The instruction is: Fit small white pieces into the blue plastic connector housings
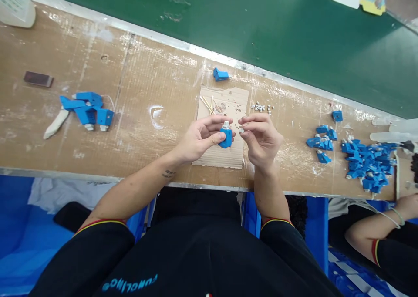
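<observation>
My left hand (199,139) pinches a small blue plastic part (225,136) with a white tip, holding it upright just above a piece of cardboard (222,157) on the wooden bench (137,96). My right hand (261,138) is right beside it, fingers curled and pinched together near the part's top on a tiny piece I cannot make out. Thin wooden sticks (207,104) lie on the cardboard's far left. A scatter of small grey bits (261,108) sits just beyond the right hand.
A cluster of blue parts (87,109) and a white tool (55,125) lie at left, a large pile of blue parts (369,162) at right, one blue part (220,74) at the back. Another person's arm (375,231) shows at lower right. A green surface (261,27) lies beyond the bench.
</observation>
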`<state>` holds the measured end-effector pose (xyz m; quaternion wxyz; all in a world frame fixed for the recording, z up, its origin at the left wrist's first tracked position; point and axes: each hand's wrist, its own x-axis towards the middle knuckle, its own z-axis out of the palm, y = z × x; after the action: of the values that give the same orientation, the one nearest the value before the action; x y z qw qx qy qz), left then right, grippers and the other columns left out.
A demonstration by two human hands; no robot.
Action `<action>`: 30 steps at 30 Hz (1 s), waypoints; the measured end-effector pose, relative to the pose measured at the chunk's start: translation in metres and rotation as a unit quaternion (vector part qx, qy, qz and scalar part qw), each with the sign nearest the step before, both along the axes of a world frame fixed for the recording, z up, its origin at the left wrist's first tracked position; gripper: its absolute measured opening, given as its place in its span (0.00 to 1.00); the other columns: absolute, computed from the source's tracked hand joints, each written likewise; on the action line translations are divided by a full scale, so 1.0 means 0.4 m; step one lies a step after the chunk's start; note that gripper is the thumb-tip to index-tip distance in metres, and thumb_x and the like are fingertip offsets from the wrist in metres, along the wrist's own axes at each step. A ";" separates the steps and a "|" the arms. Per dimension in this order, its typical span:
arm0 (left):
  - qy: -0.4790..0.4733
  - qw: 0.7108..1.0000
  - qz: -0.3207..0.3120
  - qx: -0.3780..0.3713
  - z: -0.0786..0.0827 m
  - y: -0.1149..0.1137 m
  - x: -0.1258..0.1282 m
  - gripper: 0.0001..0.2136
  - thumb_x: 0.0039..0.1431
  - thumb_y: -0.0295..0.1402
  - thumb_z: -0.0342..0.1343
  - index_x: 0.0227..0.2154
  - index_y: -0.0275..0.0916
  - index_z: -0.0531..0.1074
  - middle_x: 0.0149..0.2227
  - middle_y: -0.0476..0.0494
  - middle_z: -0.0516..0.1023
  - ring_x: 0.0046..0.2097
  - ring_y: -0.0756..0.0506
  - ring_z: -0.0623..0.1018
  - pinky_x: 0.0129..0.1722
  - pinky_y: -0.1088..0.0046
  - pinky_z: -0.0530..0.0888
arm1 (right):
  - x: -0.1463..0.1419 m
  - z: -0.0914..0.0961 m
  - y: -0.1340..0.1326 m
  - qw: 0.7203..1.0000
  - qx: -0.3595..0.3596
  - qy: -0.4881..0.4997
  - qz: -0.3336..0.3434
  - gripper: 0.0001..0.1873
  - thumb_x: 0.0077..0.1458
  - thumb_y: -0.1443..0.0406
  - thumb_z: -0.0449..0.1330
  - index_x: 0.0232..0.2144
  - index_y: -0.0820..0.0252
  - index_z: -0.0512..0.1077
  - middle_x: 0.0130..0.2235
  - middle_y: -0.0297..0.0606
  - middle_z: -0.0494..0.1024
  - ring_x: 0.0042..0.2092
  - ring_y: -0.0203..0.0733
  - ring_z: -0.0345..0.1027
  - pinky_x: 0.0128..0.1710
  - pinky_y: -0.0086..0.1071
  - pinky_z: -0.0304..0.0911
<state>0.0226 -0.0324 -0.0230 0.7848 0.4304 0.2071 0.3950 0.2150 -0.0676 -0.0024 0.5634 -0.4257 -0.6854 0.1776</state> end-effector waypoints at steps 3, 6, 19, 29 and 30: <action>-0.008 1.000 -0.005 0.005 -0.004 -0.002 0.003 0.22 0.59 0.46 0.74 0.50 0.40 0.78 0.44 0.39 0.86 0.46 0.42 0.86 0.40 0.71 0.82 | -0.010 -0.004 -0.004 1.000 -0.019 0.000 0.013 0.03 0.68 0.60 0.65 0.42 0.47 0.81 0.44 0.34 0.83 0.46 0.42 0.82 0.47 0.43 0.81; -0.006 1.000 -0.001 0.001 -0.005 -0.001 0.001 0.22 0.59 0.46 0.74 0.49 0.40 0.77 0.43 0.40 0.86 0.46 0.42 0.86 0.41 0.70 0.83 | -0.016 -0.006 -0.005 1.000 -0.020 -0.012 0.013 0.04 0.67 0.59 0.66 0.41 0.48 0.81 0.44 0.35 0.83 0.46 0.43 0.82 0.46 0.43 0.82; 0.021 1.000 0.007 -0.020 0.005 0.000 0.003 0.26 0.54 0.49 0.76 0.47 0.39 0.76 0.42 0.40 0.85 0.44 0.42 0.86 0.40 0.68 0.84 | -0.010 -0.019 -0.010 0.994 -0.089 -0.061 -0.015 0.08 0.67 0.55 0.65 0.39 0.49 0.82 0.44 0.39 0.82 0.46 0.47 0.80 0.49 0.49 0.81; 0.048 0.999 0.013 0.009 0.008 0.001 -0.003 0.25 0.56 0.50 0.75 0.46 0.37 0.77 0.40 0.39 0.85 0.44 0.41 0.86 0.39 0.70 0.84 | -0.006 -0.004 -0.007 0.995 -0.032 -0.095 -0.007 0.06 0.66 0.58 0.66 0.37 0.48 0.83 0.42 0.37 0.85 0.44 0.43 0.82 0.43 0.42 0.81; 0.055 0.998 0.018 0.018 0.009 0.000 -0.003 0.24 0.56 0.50 0.74 0.45 0.36 0.77 0.40 0.39 0.85 0.43 0.42 0.86 0.39 0.70 0.84 | -0.005 -0.003 -0.008 0.995 -0.033 -0.096 -0.002 0.06 0.66 0.58 0.67 0.37 0.49 0.83 0.41 0.36 0.85 0.43 0.43 0.82 0.42 0.41 0.81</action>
<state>0.0212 -0.0326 -0.0195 0.7572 0.4618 0.2505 0.3880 0.2132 -0.0706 -0.0037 0.4808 -0.4605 -0.7294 0.1572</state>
